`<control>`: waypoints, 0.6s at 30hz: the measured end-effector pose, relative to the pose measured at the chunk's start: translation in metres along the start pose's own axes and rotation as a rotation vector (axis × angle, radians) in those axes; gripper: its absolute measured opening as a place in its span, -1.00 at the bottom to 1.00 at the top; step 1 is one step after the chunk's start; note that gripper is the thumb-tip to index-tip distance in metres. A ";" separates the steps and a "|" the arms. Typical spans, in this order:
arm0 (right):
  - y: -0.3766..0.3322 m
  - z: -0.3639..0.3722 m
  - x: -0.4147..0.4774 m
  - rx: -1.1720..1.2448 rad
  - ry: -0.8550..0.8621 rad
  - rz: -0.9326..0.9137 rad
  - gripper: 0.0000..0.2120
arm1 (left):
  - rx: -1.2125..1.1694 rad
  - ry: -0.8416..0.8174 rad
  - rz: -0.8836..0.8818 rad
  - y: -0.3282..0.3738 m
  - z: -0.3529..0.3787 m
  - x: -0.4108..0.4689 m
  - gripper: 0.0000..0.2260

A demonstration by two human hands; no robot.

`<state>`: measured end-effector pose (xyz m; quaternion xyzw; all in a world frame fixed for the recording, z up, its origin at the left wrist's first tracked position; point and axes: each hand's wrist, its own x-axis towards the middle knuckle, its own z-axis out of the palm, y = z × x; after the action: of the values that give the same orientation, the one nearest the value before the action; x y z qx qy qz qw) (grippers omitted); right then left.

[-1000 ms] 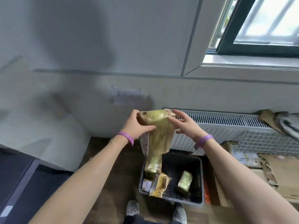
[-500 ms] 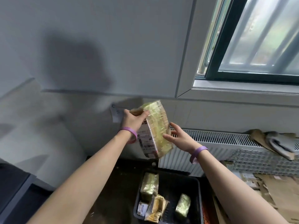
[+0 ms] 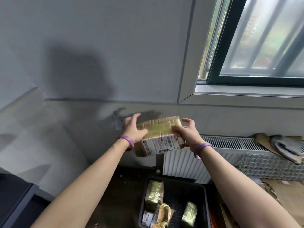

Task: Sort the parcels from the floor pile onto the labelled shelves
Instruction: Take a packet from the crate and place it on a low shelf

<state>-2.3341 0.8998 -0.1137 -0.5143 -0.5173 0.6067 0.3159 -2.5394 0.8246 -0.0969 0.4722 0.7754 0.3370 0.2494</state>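
I hold a tape-wrapped brown parcel (image 3: 158, 134) at chest height in front of the wall, its white shipping label facing me. My left hand (image 3: 134, 129) grips its left end with the fingers spread behind it. My right hand (image 3: 185, 133) clasps its right end, thumb on top. Both wrists wear purple bands. Below, a black plastic crate (image 3: 201, 193) on the floor holds several more taped parcels (image 3: 154, 195). No shelves are in view.
A white radiator (image 3: 213, 155) runs along the wall under a window (image 3: 263, 46). Flattened cardboard (image 3: 284, 195) lies at the right, with crumpled paper (image 3: 284, 145) on the radiator top. A small paper note (image 3: 117, 120) is stuck to the wall. A dark surface (image 3: 14, 199) sits at lower left.
The parcel has turned from upright on its edge to lying level with the label toward me. My right hand has closed on its right end, and my view has tilted upward.
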 end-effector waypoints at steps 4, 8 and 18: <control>-0.004 0.010 0.001 -0.062 -0.089 -0.051 -0.58 | 0.227 -0.461 0.099 -0.003 0.015 -0.009 -0.15; -0.002 0.012 0.004 -0.089 -0.106 -0.091 -0.60 | 0.256 -0.362 0.122 -0.009 0.019 -0.008 -0.10; 0.005 0.015 -0.011 0.029 -0.387 -0.084 -0.65 | -0.382 -0.171 -0.003 0.000 0.011 -0.010 -0.35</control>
<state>-2.3448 0.8841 -0.1159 -0.3615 -0.5804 0.6880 0.2432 -2.5270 0.8187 -0.1034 0.4422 0.6740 0.4363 0.3998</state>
